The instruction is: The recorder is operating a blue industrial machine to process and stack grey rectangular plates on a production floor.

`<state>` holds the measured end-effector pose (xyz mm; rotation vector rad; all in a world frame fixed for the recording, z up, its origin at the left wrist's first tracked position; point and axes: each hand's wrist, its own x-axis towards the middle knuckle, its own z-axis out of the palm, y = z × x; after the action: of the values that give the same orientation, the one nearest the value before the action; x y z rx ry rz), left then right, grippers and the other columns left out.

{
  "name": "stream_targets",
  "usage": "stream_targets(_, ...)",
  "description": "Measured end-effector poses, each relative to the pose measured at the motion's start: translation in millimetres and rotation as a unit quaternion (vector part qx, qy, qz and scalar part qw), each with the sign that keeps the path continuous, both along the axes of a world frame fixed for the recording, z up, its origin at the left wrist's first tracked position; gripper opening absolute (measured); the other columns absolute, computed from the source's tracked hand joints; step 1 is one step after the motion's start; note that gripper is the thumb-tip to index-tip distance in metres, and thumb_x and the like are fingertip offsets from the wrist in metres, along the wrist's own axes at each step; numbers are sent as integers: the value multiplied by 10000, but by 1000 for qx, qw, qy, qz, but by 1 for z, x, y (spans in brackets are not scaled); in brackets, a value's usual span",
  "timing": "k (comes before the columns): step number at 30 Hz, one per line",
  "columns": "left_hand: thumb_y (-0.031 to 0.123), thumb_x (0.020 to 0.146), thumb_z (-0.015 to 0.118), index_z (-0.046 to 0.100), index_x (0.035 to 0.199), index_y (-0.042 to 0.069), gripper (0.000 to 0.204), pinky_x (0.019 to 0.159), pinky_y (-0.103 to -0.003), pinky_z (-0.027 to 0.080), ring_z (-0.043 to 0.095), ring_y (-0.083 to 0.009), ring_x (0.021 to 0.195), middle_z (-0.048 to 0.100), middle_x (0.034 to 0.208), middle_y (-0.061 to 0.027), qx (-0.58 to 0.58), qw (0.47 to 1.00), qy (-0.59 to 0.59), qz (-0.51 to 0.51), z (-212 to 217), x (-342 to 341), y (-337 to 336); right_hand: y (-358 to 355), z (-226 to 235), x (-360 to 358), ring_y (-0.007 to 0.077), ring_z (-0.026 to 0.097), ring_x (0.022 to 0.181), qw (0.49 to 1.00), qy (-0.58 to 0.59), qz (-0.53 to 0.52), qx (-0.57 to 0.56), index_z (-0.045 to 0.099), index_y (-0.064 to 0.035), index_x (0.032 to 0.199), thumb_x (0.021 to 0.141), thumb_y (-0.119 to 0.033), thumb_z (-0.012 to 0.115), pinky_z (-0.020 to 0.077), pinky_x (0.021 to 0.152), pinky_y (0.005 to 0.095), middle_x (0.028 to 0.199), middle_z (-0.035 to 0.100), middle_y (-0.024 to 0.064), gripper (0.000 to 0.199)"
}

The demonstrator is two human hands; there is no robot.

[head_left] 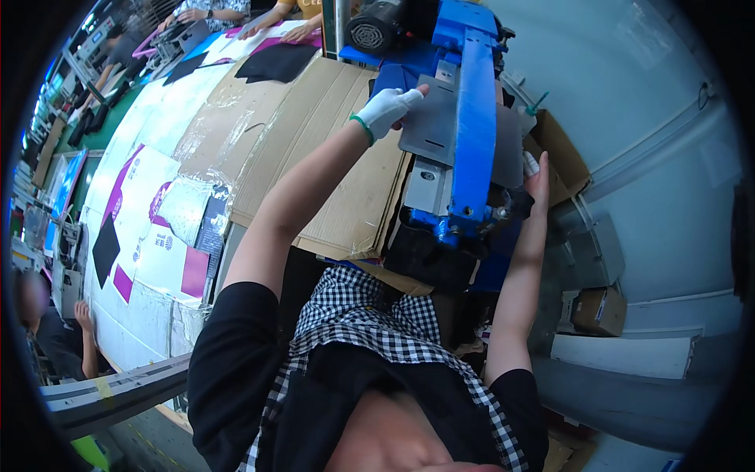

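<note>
The left hand (397,105), in one white fabric glove (381,116) with a green cuff, grips the left edge of one smooth, flat, slotted grey sheet (427,124); the sheet lies beside one long blue metal arm (476,118); the right hand (538,181) is on the arm's far side, and I cannot tell its grip; creased brown cardboard (318,161) spreads leftward.

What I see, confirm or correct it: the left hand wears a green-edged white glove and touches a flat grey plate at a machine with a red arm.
Not quite: the machine arm is blue, not red, as the head view shows. The left hand does wear a green-edged white glove and touches the flat grey plate.
</note>
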<state>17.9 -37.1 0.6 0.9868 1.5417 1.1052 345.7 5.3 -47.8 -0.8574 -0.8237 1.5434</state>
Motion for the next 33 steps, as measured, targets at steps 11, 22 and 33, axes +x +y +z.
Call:
stream_targets(11, 342, 830, 593, 512, 1157, -60, 524, 906, -335, 432, 589, -311, 982, 537, 1155, -232, 48, 990, -125, 48, 15, -71, -24, 29, 8, -4, 35, 498, 597, 994, -52, -73, 56, 583, -38, 993, 864, -347, 553, 326, 467, 158, 820, 603, 18, 336)
stream_targets(22, 567, 840, 467, 508, 1125, -44, 675, 790, -319, 499, 625, -253, 851, 614, 982, -185, 164, 977, 81, 106, 105, -30, -38, -19, 96, -21, 112, 576, 742, 960, 19, 229, 159, 532, -66, 1109, 914, -356, 442, 416, 590, 224, 989, 613, 48, 361)
stream_targets(33, 530, 887, 389, 504, 1147, -66, 660, 725, -253, 489, 622, -232, 876, 589, 1089, -187, 195, 953, -53, -226, 105, 66, 29, 0, 108, 79, 182, 572, 939, 964, 167, 29, 206, 524, -56, 1121, 903, -338, 405, 436, 816, 325, 1063, 598, 72, 376)
